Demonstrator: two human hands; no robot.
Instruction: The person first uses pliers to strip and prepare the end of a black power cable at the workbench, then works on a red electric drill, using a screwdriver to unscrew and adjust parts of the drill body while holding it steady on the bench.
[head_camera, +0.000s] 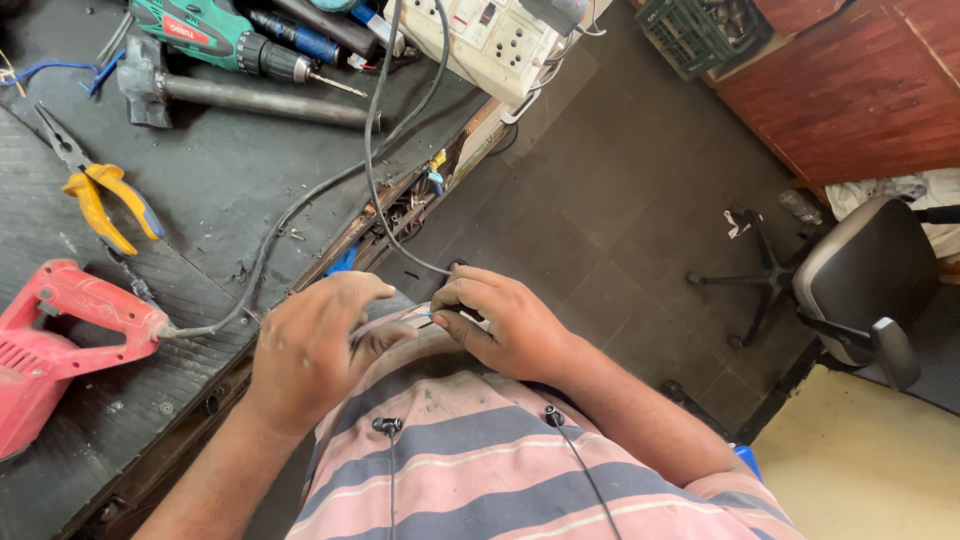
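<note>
My left hand (310, 345) and my right hand (500, 320) meet in front of my striped shirt, just off the workbench edge. My right hand pinches the end of a thin black cable (372, 150) that runs up across the bench toward a white socket board (490, 40). My left hand's fingers are curled against the same cable end, where thin coloured wires show between the two hands. What exactly the left fingers grip is hidden.
A black workbench (200, 190) carries a red power tool (50, 340), yellow-handled pliers (100, 200), a hammer (240, 95) and a green drill (220, 35). An office chair (860, 280) stands on the dark tiled floor at right, a green crate (700, 35) behind it.
</note>
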